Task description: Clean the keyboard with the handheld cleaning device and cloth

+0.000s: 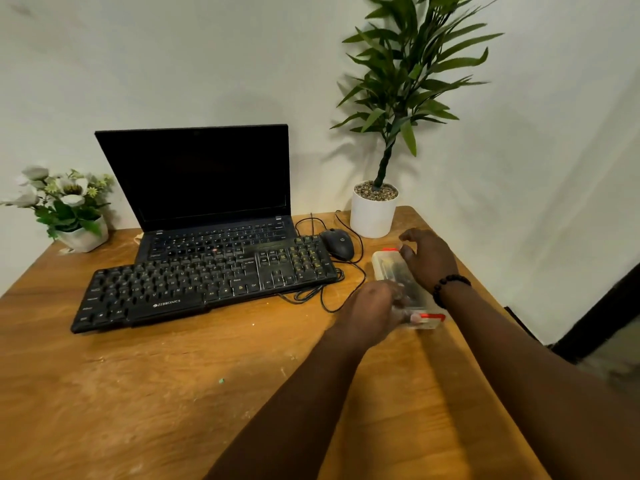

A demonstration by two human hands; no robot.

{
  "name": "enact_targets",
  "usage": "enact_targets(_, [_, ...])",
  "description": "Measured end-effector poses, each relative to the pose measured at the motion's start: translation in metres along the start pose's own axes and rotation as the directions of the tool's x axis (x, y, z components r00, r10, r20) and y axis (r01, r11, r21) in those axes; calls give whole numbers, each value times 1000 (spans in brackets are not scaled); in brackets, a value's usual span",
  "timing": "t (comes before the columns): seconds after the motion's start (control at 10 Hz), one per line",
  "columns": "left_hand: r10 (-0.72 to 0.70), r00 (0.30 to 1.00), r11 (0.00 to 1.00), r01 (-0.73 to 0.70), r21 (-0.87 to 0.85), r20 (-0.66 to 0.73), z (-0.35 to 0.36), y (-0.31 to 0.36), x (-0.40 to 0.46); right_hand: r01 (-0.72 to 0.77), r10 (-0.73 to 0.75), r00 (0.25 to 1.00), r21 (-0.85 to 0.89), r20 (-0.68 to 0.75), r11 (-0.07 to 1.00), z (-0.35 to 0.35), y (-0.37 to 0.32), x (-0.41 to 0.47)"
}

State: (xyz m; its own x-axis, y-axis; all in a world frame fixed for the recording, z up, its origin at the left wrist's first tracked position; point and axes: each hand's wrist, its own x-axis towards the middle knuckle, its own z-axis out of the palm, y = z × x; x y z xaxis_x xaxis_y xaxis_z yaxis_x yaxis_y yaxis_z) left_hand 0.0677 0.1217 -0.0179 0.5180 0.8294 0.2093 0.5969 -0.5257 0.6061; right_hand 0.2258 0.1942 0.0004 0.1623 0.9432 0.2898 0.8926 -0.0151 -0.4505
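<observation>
- The broad wooden bench point(173, 393), brown with a visible grain and pale scuffs, carries everything; the step in hand is judged to be opening the box, so it is best kept flat on this surface while the lid is freed.
- The black plastic full-size keyboard point(207, 282), the thing to be cleaned, lies left of the hands, propped on the front of an open black laptop point(197, 174), its keys dusty and untouched.
- The clear rectangular plastic box with red latches point(388, 265) sits just right of the keyboard; dark contents are seen inside, too blurred to name.
- The right hand point(427, 258) is laid over the far end, fingers loosely spread; steady downward pressure is advised.
- The left hand point(372, 311) is blurred at the near red latch; whether its grip is clamped cannot be told.
</observation>
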Motion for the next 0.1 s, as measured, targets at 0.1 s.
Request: enact_targets(0.1, [88,993,990,-79,114,-75,-7,-3,-6,56,-29,975,120,-218,991,-11,-13,-20])
